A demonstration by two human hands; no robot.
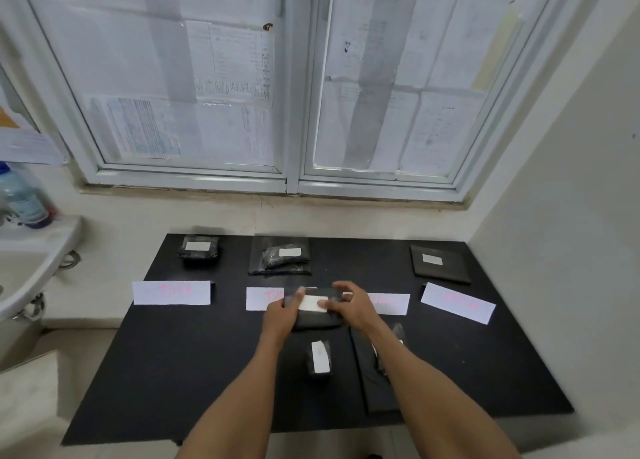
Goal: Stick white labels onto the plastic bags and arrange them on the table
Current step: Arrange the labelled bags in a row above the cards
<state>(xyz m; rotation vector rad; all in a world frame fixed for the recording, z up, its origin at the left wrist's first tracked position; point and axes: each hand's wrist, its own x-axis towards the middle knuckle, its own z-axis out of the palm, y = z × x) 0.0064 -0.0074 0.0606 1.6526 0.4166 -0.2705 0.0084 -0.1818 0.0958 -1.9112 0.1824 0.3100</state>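
Note:
Over the middle of the black table (pixel 173 372) I hold a dark plastic bag (pixel 317 318) with a white label (pixel 312 302) on its top. My left hand (pixel 280 314) grips the bag's left end. My right hand (pixel 349 306) holds its right side, thumb on the label's edge. Three labelled bags lie along the far edge: left (pixel 199 250), middle (pixel 280 256), right (pixel 440 262). A small labelled bag (pixel 319 358) lies near me, and another dark bag (pixel 375 379) lies partly under my right forearm.
White paper cards with pink writing lie in a row across the table: far left (pixel 171 293), one (pixel 258 299) behind my left hand, one (pixel 389 303) behind my right, far right (pixel 458 302). A sink (pixel 31 271) with a bottle (pixel 24 198) stands at the left. A wall is close on the right.

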